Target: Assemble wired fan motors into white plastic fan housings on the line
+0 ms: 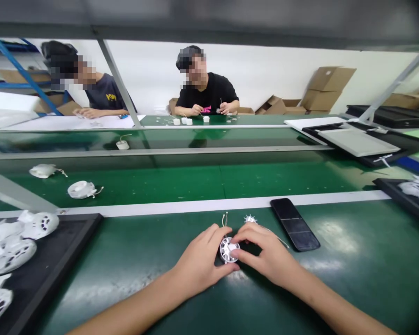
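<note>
Left forearm (136, 304) and right forearm (342, 298) enter from the bottom edge of the head view, over the green tabletop (349, 284). Far left: black tray (66, 246) holding white plastic shells (38, 225) pierced with dark slots. Centre: left hand (199, 263) and right hand (268, 253) meet on a small white vented disc (229, 250). The fingers (212, 231) of both hands are clamped on it from opposite sides, with part of its face showing between them (whether it touches the tabletop or is held just clear cannot be told). Two thin pale wires (224, 218) rise behind it. Just beyond the right hand lies a small spiked wheel (250, 219), trailing a long wire (274, 235) rightward. Further right: black phone (295, 224), then a second black tray (394, 197) with more white shells (415, 188). Beyond a white strip (202, 204), two white wired housings (82, 189) lie on a green surface. Handling (judged): the disc appears light and stiff, its thin vanes likely fragile; the outer rim seems the safest hold, with the wires left free.
</note>
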The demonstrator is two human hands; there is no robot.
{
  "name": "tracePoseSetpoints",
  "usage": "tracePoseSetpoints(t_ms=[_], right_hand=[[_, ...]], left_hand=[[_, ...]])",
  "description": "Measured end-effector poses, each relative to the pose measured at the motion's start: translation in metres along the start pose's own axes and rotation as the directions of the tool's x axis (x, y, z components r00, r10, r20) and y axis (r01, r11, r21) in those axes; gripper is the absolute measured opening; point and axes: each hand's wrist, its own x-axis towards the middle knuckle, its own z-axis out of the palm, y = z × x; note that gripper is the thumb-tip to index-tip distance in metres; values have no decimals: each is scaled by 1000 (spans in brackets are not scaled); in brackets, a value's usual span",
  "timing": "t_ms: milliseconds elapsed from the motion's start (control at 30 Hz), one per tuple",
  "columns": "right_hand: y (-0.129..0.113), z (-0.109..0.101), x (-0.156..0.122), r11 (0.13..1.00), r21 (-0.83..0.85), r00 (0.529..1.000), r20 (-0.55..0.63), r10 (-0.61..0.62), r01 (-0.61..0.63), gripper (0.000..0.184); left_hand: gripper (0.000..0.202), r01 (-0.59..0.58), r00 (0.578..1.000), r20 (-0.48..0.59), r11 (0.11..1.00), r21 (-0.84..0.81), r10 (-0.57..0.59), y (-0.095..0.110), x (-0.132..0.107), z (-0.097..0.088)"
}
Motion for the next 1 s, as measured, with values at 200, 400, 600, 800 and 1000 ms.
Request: tracePoseSetpoints(t_ms=[200, 400, 600, 800, 1000], right_hand=[[3, 10, 2, 992, 123, 999, 9, 38, -39, 13], [2, 26, 3, 992, 122, 996, -75, 43, -33, 20], [9, -15, 6, 978, -202, 988, -152, 13, -43, 27], [40, -42, 10, 911, -349, 964, -220, 150, -221, 53], [46, -34, 10, 929, -329, 980, -149, 129, -172, 34]], left_hand=[[49, 78, 997, 18, 997, -16, -78, 0, 1, 3], [50, 86, 996, -11, 996, -27, -86, -2, 0, 5], [48, 34, 999, -12, 999, 31, -33, 3, 1, -2], [45, -63, 998, -16, 989, 134, 66, 6, 1, -5], [46, -52, 998, -25, 977, 207, 58, 2, 2, -11]])
